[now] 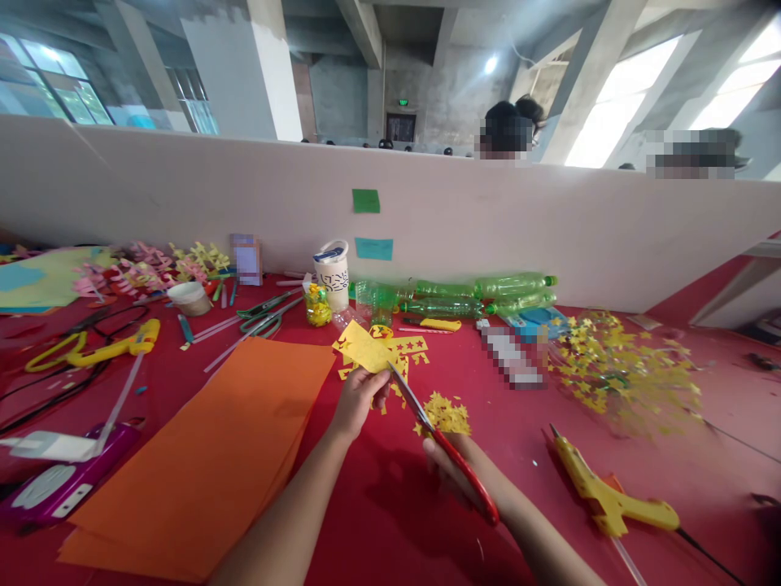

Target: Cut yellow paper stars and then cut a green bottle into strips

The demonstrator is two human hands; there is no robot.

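Scissors [442, 442], red-handled: one pair, gripped by the right hand [476, 457], blade tips at the lower right edge of the yellow paper. Yellow paper [364, 348]: one piece, pinched between thumb and fingers of the left hand [357, 400], raised over star-punched yellow scraps [414, 339]. Yellow stars [448, 413]: one loose heap on the red tabletop [518, 505], just beyond the right hand. Orange sheets [207, 456]: one stack, left of the left forearm. Glue gun [601, 492], yellow: lying right of the right forearm. Green bottles [442, 307]: several, lying near the partition [451, 220].
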